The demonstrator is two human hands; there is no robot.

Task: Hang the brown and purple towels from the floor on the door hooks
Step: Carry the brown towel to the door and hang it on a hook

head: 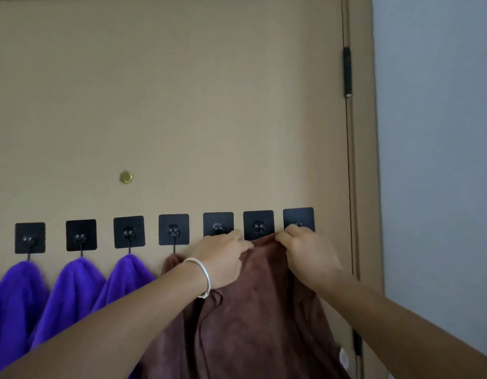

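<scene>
A row of black square adhesive hooks runs across the tan door [182,105]. Three purple towels [72,285] hang from hooks on the left. A brown towel [171,265] hangs from the fourth hook [173,229]. Another brown towel [261,296] is held up at the sixth hook [258,225]. My left hand [223,261], with a white bracelet on the wrist, pinches the towel's top edge left of that hook. My right hand [305,253] pinches the same edge on the right, just under the last hook [298,219]. The hook tips there are hidden by fingers and cloth.
A small brass knob [125,177] sits on the door above the hooks. The door's hinge [346,72] and frame [365,160] stand at the right, with a pale grey wall [433,160] beyond. The fifth hook [218,224] is partly behind my left fingers.
</scene>
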